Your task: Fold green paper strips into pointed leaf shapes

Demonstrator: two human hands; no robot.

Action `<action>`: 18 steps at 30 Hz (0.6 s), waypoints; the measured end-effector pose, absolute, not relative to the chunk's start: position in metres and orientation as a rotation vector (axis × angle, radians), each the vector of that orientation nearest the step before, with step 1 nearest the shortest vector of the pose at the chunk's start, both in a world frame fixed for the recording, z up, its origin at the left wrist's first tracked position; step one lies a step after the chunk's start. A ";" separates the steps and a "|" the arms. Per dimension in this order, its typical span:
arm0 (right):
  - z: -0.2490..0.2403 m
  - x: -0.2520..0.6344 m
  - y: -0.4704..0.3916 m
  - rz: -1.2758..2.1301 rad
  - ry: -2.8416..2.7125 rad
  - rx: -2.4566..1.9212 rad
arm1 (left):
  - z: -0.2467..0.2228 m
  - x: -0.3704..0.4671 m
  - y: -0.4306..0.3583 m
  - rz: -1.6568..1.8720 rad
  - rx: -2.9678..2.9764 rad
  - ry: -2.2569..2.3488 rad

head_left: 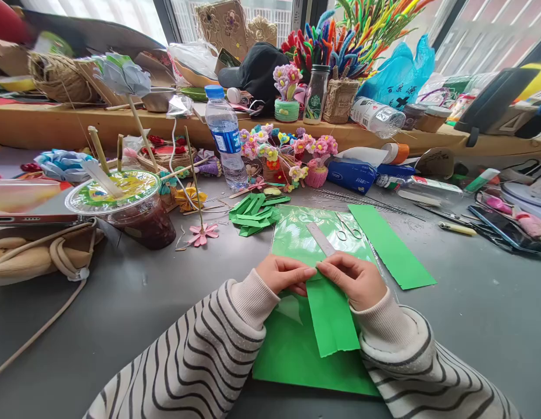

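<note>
Both hands meet at the top end of a green paper strip [334, 320]. My left hand [284, 273] pinches its upper left corner between thumb and fingers. My right hand [358, 279] pinches the same end from the right, thumb tip close to the left one. The strip hangs toward me over a clear packet of green paper [296, 361] lying on the table. Just beyond my fingers, a ruler [319, 237] and a pair of scissors [349, 227] rest on the packet. Another green strip [392, 247] lies to the right, and a pile of folded green pieces [253, 214] to the left.
At left stands a lidded drink cup [139, 221] with a straw. A water bottle [227, 139], a pink paper flower [203, 234] and crocheted flowers [274, 145] are farther back. A tissue pack [351, 173], thin wires [375, 201] and a phone [506, 227] lie toward the right.
</note>
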State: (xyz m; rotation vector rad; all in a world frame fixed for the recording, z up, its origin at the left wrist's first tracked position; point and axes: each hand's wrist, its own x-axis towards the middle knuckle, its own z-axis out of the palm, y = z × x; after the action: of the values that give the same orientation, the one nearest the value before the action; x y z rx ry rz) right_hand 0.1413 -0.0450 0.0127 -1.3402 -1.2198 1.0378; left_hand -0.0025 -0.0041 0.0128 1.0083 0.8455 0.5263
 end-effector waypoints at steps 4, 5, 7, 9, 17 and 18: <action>0.012 0.141 -0.045 1.040 -1.214 -1.348 | 0.013 -0.002 -0.004 0.536 1.018 0.856; 0.012 0.141 -0.045 1.046 -1.208 -1.350 | 0.012 -0.002 -0.004 0.536 1.018 0.858; 0.011 0.141 -0.045 1.052 -1.200 -1.344 | 0.012 -0.002 -0.004 0.537 1.021 0.859; 0.011 0.141 -0.045 1.063 -1.192 -1.334 | 0.011 -0.002 -0.004 0.541 1.028 0.860; 0.013 0.141 -0.045 1.072 -1.214 -1.347 | 0.012 -0.002 -0.005 0.551 1.032 0.863; 0.013 0.141 -0.045 1.069 -1.217 -1.352 | 0.012 -0.002 -0.005 0.552 1.031 0.868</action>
State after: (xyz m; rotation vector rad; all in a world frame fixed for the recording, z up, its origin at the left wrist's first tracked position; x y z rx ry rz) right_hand 0.1408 -0.0453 0.0134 -1.3521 -1.2168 1.0695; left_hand -0.0016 -0.0045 0.0117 1.0306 0.8678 0.5517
